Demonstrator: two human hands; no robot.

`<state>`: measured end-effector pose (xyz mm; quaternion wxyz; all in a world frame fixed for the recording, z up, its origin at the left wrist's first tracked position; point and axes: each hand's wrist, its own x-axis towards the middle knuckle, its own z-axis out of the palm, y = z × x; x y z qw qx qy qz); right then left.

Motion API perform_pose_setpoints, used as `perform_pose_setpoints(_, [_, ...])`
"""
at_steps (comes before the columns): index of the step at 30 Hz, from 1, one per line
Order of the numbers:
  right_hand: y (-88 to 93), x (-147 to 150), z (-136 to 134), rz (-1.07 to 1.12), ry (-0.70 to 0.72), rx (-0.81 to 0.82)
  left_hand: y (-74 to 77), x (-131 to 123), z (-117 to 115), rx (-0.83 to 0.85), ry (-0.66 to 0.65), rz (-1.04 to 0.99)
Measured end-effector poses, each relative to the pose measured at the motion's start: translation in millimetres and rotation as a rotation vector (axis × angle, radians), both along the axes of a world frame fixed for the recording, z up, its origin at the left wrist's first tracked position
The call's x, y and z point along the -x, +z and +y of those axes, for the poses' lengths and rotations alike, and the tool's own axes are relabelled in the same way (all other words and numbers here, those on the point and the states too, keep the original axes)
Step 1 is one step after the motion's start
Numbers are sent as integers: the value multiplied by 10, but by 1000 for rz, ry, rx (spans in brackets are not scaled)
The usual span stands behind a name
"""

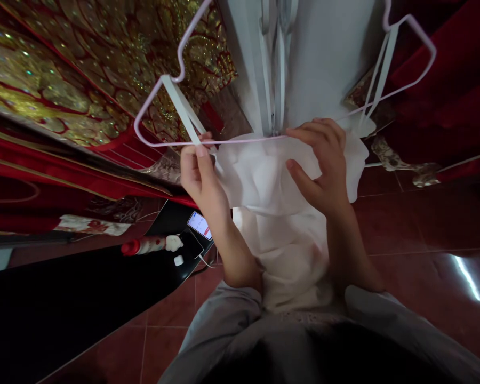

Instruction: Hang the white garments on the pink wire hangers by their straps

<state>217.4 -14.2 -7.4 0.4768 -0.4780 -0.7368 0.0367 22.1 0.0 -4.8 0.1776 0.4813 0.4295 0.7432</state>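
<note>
A pale pink hanger [240, 142] spans the view, its straight lower bar running in front of me. White straps [181, 109] loop over its notches at both ends. From them hangs a white garment [256, 178] of thin, soft cloth. My left hand [204, 176] is closed at the left end of the bar, thumb and fingers pinching the white strap where it crosses the bar. My right hand [324, 165] is open, thumb apart from the fingers. Its fingertips lie at the bar over the garment's upper edge; whether they touch it I cannot tell.
Gold-sequinned red garments [104, 69] hang at the left, dark red ones [460, 85] at the right. Grey-white uprights [272, 69] stand ahead. On a black table [84, 288] lie a lit phone [199, 225], a red-capped bottle [144, 246] and a small white case [178, 261]. Red tiles [416, 224] cover the floor.
</note>
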Motion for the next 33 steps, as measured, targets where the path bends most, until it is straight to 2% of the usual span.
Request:
perform_pose_setpoints(3, [-22,11,8,-26,-45,39,141,149,-122,48,55,44])
perform_pose_setpoints(5, [-41,4,25,-18,-49,42,297,224,-215,112,-40,-2])
perform_pose_setpoints(9, [-88,-7,77,44,0,-44,659,389,-334,231,-383,-173])
perform_pose_setpoints(11, [-121,0,100,72,25,-99,773,510,-335,175,-449,-237])
perform_pose_setpoints(12, [-137,6,107,81,28,-115,796,572,-322,115,-427,-264])
perform_pose_setpoints(15, [-163,35,102,70,12,-85,727,709,-245,56,-339,-249])
perform_pose_setpoints(17, [-160,53,88,47,-5,-40,592,717,-178,98,-241,-251])
perform_pose_setpoints(20, [-146,59,90,41,2,-25,354,590,-89,116,-90,-289])
perform_pose_setpoints(23, [-149,41,119,56,7,-22,211,350,-58,141,-175,-310])
perform_pose_setpoints(27, [-148,0,108,48,-19,-14,201,39,-96,128,-372,-365])
perform_pose_setpoints(33, [-88,-38,75,104,83,-162,150,-73,-106,83,-396,-312])
